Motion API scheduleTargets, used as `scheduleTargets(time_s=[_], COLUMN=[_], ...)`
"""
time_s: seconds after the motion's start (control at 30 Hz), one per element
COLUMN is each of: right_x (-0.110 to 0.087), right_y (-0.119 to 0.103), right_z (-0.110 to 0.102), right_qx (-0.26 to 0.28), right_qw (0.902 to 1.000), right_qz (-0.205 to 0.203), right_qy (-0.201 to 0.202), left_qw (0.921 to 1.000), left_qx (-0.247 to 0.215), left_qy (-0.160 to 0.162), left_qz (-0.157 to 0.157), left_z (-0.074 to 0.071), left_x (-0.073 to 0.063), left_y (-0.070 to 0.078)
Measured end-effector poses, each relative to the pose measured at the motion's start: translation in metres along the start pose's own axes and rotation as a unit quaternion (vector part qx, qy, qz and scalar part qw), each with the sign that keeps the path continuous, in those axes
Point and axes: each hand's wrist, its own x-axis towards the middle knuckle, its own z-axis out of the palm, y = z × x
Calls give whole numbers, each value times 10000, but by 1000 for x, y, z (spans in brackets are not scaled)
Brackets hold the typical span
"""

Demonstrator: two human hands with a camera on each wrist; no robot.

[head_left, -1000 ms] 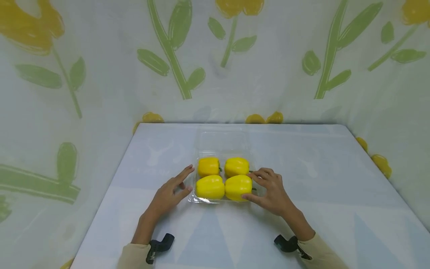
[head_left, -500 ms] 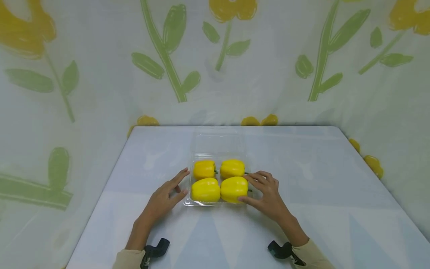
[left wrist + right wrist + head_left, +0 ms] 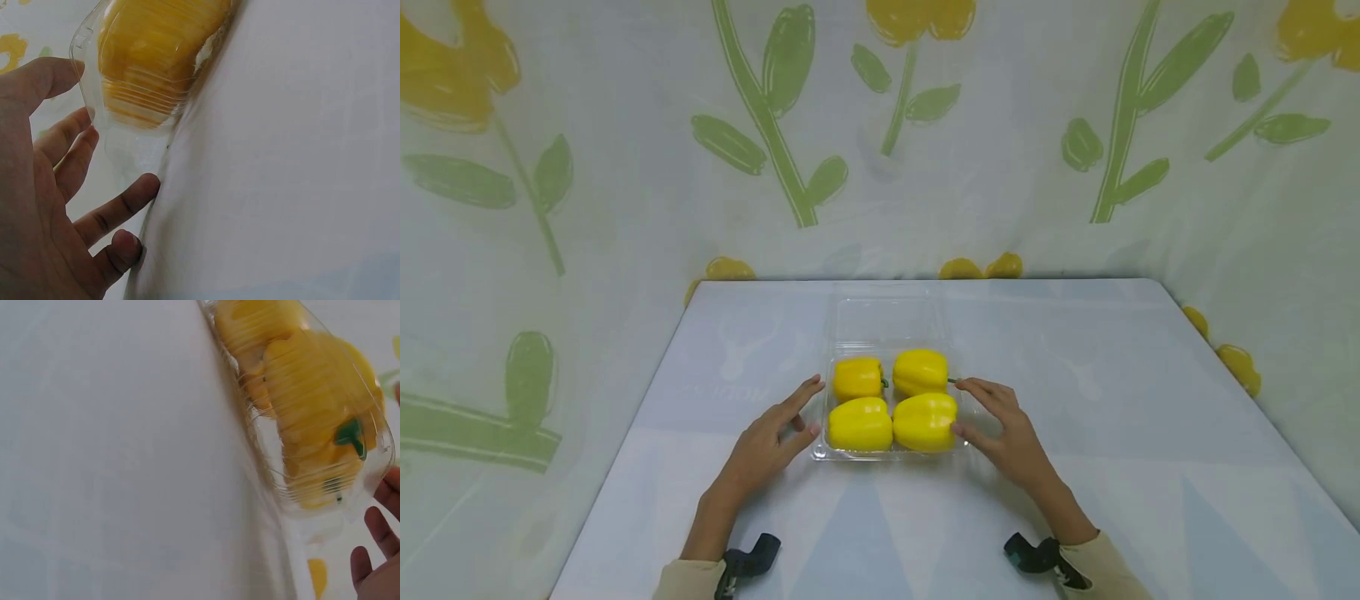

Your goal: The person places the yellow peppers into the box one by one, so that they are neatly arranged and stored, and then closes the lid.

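Several yellow bell peppers lie in a clear plastic clamshell box in the head view: a far left pepper (image 3: 857, 379), a far right pepper (image 3: 920, 372), a near left pepper (image 3: 861, 425) and a near right pepper (image 3: 925, 422). The clamshell box (image 3: 891, 456) has its lid (image 3: 887, 321) folded back, away from the person. At its left side is my left hand (image 3: 765, 442), fingers spread, thumb and fingertips right at the rim. My right hand (image 3: 1018, 446) is at the right side, thumb beside the near right pepper, fingertips by the far right pepper's green stem (image 3: 350, 436).
The box stands on a table (image 3: 1105, 500) covered in pale cloth with light blue triangles. Behind and at the sides hangs a flower-patterned curtain (image 3: 985, 192). Each wrist wears a black camera mount (image 3: 752, 557).
My right thumb and fingers have drawn back rightward off the near right pepper. The far right pepper sits slightly higher in view. My left hand stays by the box; the head view has shifted a little.
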Motion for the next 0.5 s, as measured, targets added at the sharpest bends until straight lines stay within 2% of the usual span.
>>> scheduleTargets(time_s=[0.1,0.23,0.4,0.5], right_x=[2,6,8,9], right_y=[0,2,18,25], right_z=[0,1,6,8], right_qx=[430,1051,1463,1537], right_qw=[9976,9875,9736,9698], right_qz=[287,692,1480,1697], right_qy=[462,952,943,846], left_qw=[10000,10000,9999,9999], left_qx=[4,55,85,66], left_qy=[3,27,72,70], left_qz=[-19,-25,11,32], left_z=[-1,-1,0,1], left_x=[0,1,0,-1], left_y=[1,1,-1,-2])
